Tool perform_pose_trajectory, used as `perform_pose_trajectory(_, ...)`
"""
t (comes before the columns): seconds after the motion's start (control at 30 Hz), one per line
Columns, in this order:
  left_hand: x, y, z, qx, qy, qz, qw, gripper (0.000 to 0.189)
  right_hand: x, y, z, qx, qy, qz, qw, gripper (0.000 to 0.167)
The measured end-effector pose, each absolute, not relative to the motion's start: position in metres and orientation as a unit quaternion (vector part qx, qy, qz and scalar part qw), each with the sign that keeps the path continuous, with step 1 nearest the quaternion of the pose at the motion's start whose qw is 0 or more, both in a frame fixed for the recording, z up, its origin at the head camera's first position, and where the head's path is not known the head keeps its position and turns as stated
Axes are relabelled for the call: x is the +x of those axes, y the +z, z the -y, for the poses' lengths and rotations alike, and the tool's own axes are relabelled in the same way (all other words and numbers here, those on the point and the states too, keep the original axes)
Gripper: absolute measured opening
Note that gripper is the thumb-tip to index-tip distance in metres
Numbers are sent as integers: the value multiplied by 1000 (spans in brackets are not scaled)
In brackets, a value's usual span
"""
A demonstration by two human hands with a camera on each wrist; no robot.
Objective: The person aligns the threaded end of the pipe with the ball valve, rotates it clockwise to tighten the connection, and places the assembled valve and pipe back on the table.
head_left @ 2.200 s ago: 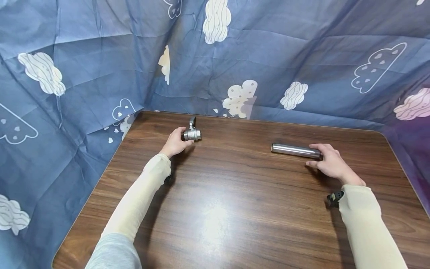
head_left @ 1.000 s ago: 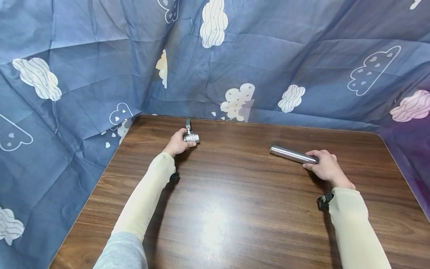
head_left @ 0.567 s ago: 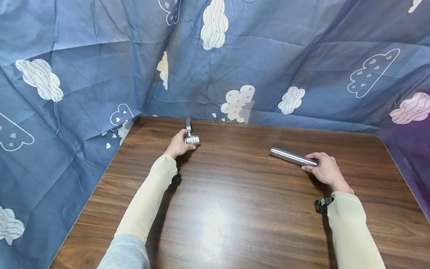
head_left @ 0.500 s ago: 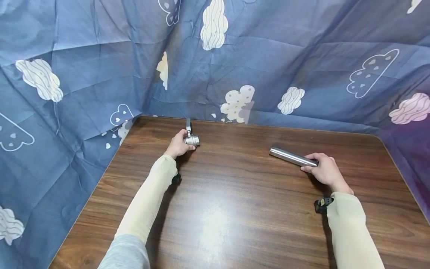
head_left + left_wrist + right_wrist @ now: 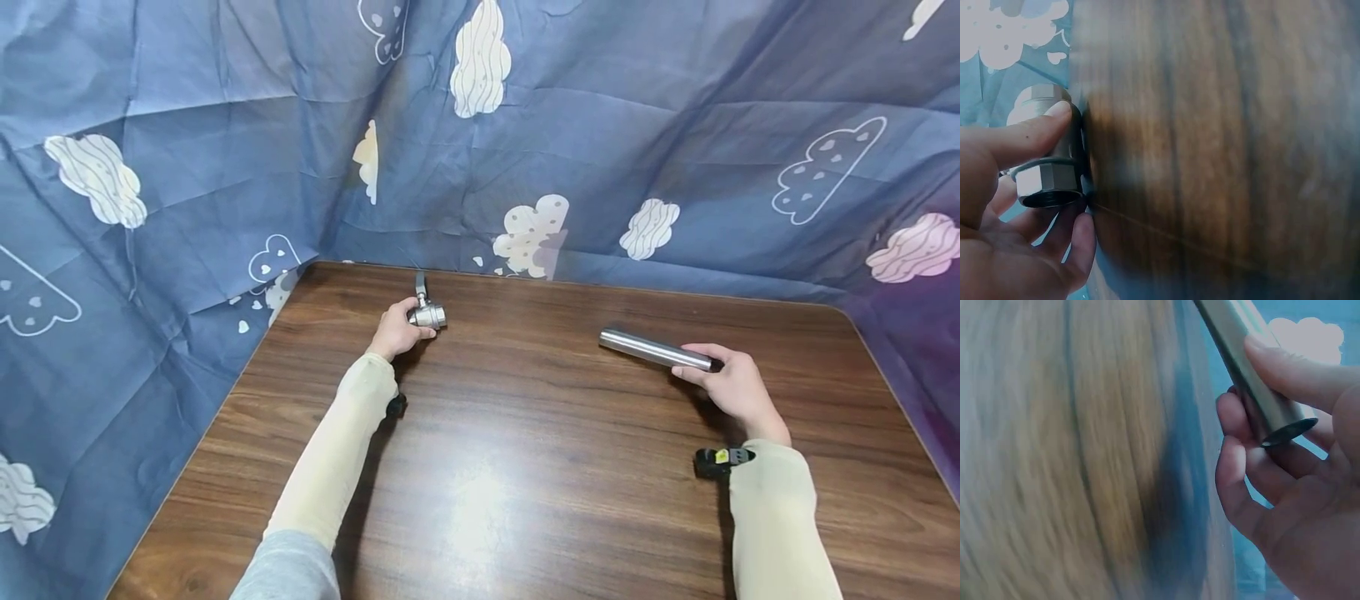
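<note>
A silver ball valve (image 5: 428,316) with a grey lever handle (image 5: 421,283) is at the back left of the table. My left hand (image 5: 397,330) holds it from the left; the left wrist view shows the thumb (image 5: 1035,134) on the valve body (image 5: 1047,181) and fingers behind and below it. At the back right, a smooth metal tube (image 5: 652,348) slants across the wood. My right hand (image 5: 735,387) grips its right end. In the right wrist view the thumb (image 5: 1297,375) presses one side of the tube (image 5: 1254,369), curled fingers lie on the other, and its hollow end faces the palm.
The wooden table (image 5: 525,433) has a bright glare patch near its front. A blue curtain (image 5: 600,150) with cloud prints hangs along the back and sides. Small black devices (image 5: 723,461) sit at both wrists.
Over about two seconds, my right hand has closed on the tube and its right end has swung toward me. My left fingers have taken hold of the valve, which has turned slightly.
</note>
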State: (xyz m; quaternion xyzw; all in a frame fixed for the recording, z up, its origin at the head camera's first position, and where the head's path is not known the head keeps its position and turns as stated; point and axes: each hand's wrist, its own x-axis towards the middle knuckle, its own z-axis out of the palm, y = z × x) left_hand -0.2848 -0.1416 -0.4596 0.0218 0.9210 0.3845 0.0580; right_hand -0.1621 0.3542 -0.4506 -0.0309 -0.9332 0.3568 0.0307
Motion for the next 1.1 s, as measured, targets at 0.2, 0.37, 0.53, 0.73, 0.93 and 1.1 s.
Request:
perform_pose_trajectory(0.2,-282,-463,141,19,412,-910,44,59,-160,-454,-349,-69,413,907,43,52)
perform_pose_trajectory(0.37,-278,-469,141,5,448,-893,27,56,-158,-457,-344,-107,490,864,46,53)
perform_pose_trajectory(0.53,-276,-470,142,1,464,-886,14,62,-156,-457,-340,-124,548,826,53,50)
perform_pose_trajectory(0.73,-279,-467,146,-19,558,-828,49,67,-157,-457,-337,-135,617,773,63,48)
perform_pose_trajectory(0.93,-275,-454,149,-26,697,-711,91,71,-154,-456,-333,-136,657,736,96,43)
perform_pose_trajectory(1.1,-267,-438,150,3,715,-695,67,68,-155,-452,-327,-131,692,695,142,39)
